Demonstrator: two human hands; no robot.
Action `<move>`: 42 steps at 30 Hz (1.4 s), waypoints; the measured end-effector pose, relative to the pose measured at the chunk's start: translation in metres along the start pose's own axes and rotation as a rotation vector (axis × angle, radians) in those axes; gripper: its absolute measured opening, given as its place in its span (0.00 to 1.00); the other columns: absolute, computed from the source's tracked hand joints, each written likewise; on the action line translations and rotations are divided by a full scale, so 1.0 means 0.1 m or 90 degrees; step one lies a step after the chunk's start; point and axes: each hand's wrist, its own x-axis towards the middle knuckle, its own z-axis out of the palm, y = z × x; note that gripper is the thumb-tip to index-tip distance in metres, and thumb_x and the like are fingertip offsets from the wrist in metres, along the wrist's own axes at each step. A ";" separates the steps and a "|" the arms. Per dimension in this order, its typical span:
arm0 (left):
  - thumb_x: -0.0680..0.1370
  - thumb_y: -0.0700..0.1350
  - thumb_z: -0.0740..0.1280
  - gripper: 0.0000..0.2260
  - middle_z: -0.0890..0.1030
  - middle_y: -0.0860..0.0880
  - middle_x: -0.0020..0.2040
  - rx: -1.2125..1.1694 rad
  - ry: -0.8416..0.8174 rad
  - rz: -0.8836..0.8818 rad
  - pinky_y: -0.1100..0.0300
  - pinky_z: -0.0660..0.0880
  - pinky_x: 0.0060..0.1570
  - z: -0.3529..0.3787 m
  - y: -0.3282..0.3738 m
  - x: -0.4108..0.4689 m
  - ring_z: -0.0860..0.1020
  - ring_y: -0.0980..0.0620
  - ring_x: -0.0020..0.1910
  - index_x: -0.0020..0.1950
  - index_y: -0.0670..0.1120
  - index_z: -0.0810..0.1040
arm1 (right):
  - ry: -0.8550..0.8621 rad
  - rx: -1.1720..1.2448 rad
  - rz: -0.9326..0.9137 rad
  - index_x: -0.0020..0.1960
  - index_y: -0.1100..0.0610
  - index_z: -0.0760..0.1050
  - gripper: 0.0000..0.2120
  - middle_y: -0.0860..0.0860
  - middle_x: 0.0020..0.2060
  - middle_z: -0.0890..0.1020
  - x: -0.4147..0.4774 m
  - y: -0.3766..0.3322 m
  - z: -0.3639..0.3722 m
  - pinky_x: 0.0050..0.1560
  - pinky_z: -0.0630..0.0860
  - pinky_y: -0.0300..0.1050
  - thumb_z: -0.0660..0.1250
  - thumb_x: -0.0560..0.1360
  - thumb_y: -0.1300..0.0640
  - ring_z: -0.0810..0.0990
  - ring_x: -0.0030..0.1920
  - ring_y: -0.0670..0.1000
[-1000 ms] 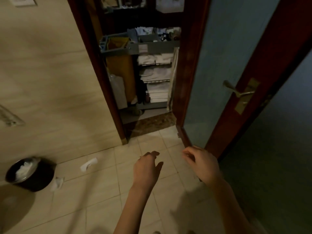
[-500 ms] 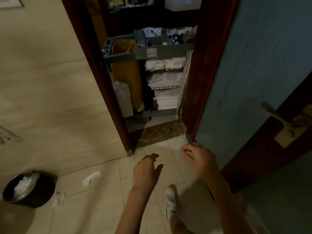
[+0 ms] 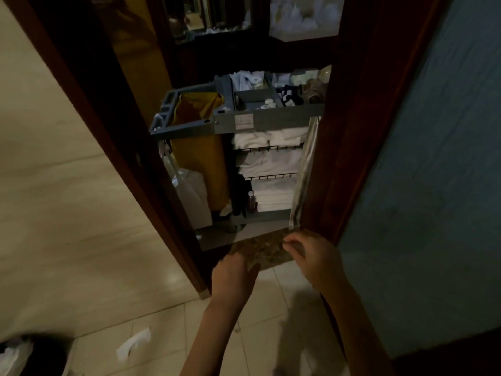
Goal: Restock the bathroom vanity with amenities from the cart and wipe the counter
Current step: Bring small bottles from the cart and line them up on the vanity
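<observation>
Left grip [image 3: 233, 278] hangs palm down at six o'clock, forearm stretched forward, fingers loosely bent, holding nothing. Above it, at twelve o'clock, stands the cart [image 3: 271, 122], with a yellow bag [image 3: 200, 153] at its nine o'clock side and white towels [image 3: 268, 139] stacked on its shelves. Right grip [image 3: 315, 256] hovers just beside the left, knuckles up, fingers slack, nothing held. Blue door [image 3: 433, 158] fills three o'clock.

The cart [image 3: 244, 123] stands beyond the doorway, door [image 3: 433, 158] to its right, bin [image 3: 24, 356] lower left.
</observation>
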 end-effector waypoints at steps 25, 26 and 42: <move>0.78 0.50 0.66 0.17 0.78 0.53 0.62 -0.134 0.039 0.143 0.71 0.69 0.49 -0.66 -0.28 3.86 0.79 0.56 0.54 0.67 0.53 0.73 | -0.009 -0.049 0.073 0.57 0.48 0.78 0.11 0.43 0.52 0.79 3.70 -0.01 0.43 0.52 0.71 0.39 0.61 0.79 0.47 0.76 0.53 0.44; 0.76 0.48 0.70 0.16 0.80 0.52 0.57 -0.150 0.056 0.156 0.73 0.67 0.45 -0.64 -0.31 3.97 0.81 0.56 0.50 0.63 0.50 0.77 | -0.010 -0.048 0.085 0.58 0.48 0.78 0.11 0.43 0.53 0.79 3.78 -0.01 0.46 0.53 0.72 0.40 0.61 0.79 0.47 0.76 0.54 0.44; 0.78 0.48 0.67 0.18 0.77 0.57 0.62 -0.242 -0.027 0.230 0.63 0.75 0.53 -0.33 0.02 5.30 0.76 0.58 0.57 0.67 0.56 0.72 | -0.031 -0.091 0.239 0.57 0.47 0.76 0.09 0.41 0.53 0.76 4.58 0.62 0.58 0.44 0.69 0.35 0.60 0.80 0.47 0.75 0.53 0.42</move>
